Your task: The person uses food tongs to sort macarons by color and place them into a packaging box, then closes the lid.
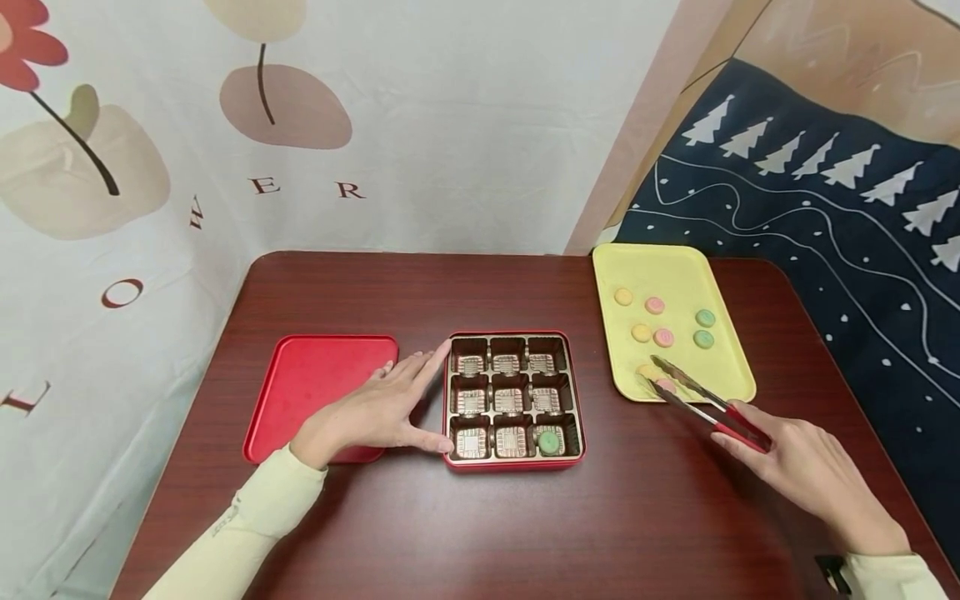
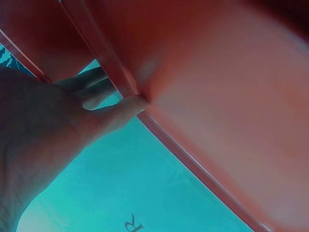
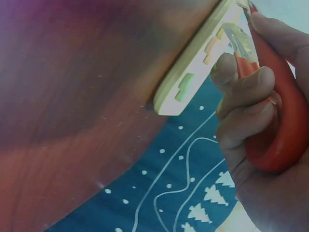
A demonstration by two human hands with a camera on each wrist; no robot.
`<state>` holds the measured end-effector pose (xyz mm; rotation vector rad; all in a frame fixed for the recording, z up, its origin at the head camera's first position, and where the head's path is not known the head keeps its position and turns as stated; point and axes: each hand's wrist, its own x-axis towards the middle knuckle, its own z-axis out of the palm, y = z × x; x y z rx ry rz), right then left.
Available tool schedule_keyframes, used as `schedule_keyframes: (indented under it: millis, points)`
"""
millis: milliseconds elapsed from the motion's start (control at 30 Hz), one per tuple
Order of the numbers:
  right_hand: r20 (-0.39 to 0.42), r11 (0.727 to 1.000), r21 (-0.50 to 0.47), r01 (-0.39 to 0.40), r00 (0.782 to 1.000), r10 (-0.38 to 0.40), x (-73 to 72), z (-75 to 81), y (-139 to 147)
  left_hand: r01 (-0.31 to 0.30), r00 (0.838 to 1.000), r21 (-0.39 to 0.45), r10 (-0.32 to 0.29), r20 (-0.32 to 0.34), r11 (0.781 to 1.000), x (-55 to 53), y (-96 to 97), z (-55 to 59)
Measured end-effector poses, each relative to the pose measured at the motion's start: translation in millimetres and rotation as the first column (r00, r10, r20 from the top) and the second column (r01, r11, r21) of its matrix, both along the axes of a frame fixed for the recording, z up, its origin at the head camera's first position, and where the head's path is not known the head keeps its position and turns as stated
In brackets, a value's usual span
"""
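A dark reddish-brown wooden table (image 1: pixel 637 525) holds everything. On its far right lies a pale-yellow rectangular tray (image 1: pixel 675 271); a shallow red rounded-square lid (image 1: pixel 322 383) lies left. Between them sits a square red box (image 1: pixel 517 467) with a brown nine-compartment insert. The left hand (image 1: pixel 375 414), fingers extended and thumb spread wide, touches the box's left side. The right hand (image 1: pixel 813 471) has its fingers curled round the handles of red-handled metal tongs (image 1: pixel 692 384). The tongs' tips are apart about a small round yellow piece (image 1: pixel 647 372) at the tray's near end, a pink piece (image 1: pixel 665 386) between the arms; whether they grip cannot be told. Farther up the tray lie two yellow, two pink and two green pieces; one green piece (image 1: pixel 550 442) sits in the box's near-right compartment.
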<state>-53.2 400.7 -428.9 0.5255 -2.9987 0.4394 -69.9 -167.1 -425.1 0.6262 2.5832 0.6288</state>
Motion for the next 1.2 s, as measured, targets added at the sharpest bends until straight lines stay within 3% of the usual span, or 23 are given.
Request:
schedule_keyframes:
  millis: [233, 600, 1200]
  points:
    - [0.029, 0.999, 0.046, -0.004, 1.000, 0.003, -4.1, 4.8, -3.5, 0.001, 1.000, 0.004, -0.001, -0.003, 1.000, 0.2, 0.3, -0.6]
    - [-0.035, 0.997, 0.077, -0.028, 0.999, 0.031, -5.8, 8.1, -4.7, 0.001, 1.000, 0.007, -0.001, -0.001, 1.000, 0.4, 0.1, -1.8]
    - [-0.156, 0.999, -0.005, -0.053, 0.986, 0.051, -9.4, 15.8, -14.2, -0.002, 1.000, 0.007, 0.002, -0.012, 1.000, 0.5, -0.3, -1.9]
